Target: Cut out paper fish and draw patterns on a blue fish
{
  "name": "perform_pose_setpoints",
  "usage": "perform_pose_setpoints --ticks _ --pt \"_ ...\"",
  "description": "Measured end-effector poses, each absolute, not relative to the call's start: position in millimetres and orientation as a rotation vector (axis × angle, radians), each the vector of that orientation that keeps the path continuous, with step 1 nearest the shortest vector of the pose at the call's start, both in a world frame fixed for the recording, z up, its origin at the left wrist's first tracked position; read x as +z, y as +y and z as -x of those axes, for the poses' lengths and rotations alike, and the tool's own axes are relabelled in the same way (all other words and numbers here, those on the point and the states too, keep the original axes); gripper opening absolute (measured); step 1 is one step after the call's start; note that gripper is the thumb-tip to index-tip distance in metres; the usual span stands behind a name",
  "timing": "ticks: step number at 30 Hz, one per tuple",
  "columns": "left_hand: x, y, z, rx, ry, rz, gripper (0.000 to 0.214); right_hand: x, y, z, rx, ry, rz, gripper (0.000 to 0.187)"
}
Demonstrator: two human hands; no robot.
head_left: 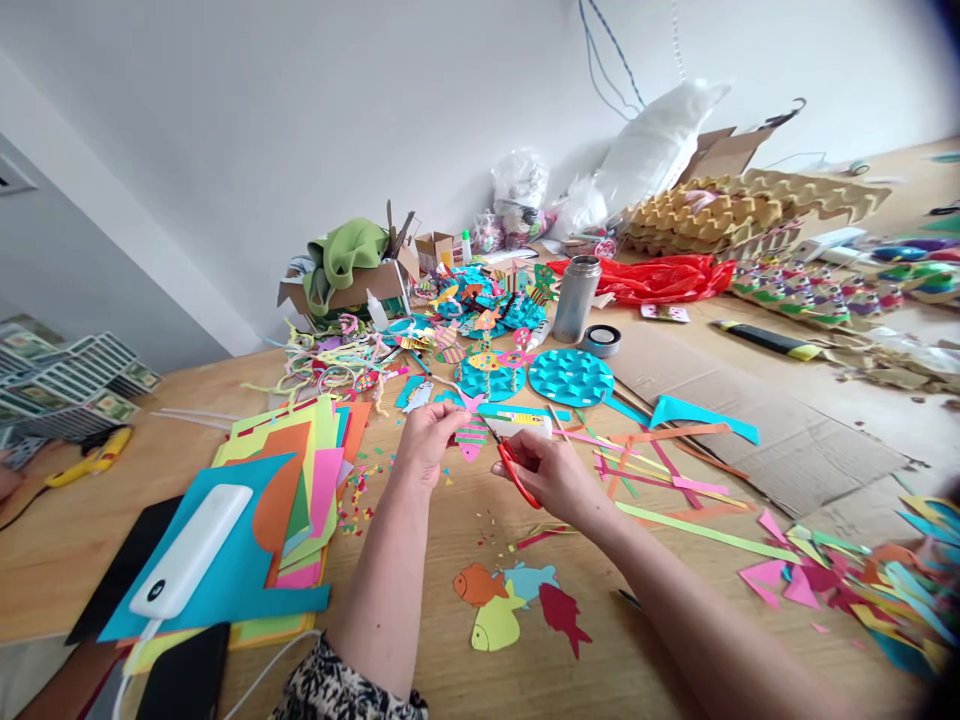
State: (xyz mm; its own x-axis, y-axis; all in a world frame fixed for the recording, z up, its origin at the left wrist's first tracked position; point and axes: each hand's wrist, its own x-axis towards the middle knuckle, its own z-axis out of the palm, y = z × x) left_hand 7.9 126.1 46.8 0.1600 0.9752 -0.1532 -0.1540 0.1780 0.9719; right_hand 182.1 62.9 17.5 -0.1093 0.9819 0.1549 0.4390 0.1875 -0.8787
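Note:
My left hand (426,445) pinches a pink paper fish (471,440) with green stripes by its tail end. In my right hand (562,475) are scissors (517,478) with red handles, their blades pointing up and left beside the fish. Whether the blades touch the paper, I cannot tell. Nearer to me on the table lie paper fish in orange (474,584), yellow (496,622), light blue (532,580) and dark red (564,615). Tiny paper bits are scattered below and left of my hands. Two round blue textured pieces (571,378) lie beyond them.
On the left, a white power bank (191,550) rests on stacked coloured paper (300,530). Paper strips (705,535) and scraps (892,590) spread rightward near cardboard (787,430). Behind stand a metal flask (576,300), a filled box (360,285) and egg trays (697,220).

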Motion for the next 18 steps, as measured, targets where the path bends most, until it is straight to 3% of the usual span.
perform_pose_setpoints --ticks 18 --pt "49.7 125.8 -9.3 1.032 1.065 -1.025 0.023 16.5 63.0 -183.1 0.868 -1.662 1.372 0.043"
